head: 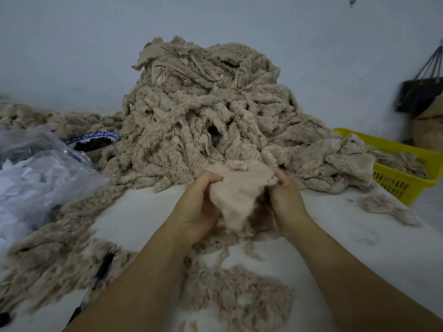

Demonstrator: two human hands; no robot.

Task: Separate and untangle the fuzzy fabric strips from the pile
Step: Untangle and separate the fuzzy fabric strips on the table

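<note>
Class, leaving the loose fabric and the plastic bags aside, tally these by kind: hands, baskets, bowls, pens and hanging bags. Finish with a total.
Hands: 2, the left hand and the right hand, both gripping one fabric piece
Yellow basket: 1
Blue-and-white bowl: 1
Pen: 1
Black hanging bag: 1
Total: 6

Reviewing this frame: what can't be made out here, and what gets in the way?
1. Head view: fingertips of the right hand, hidden behind the fabric piece that it and the left hand grip.
2. Head view: dark contents of the bowl, too small and dim to identify.
3. Head view: the black bag, blurred and cut by the right edge.
4. Head view: far side of the pile, hidden by its own bulk.
</note>
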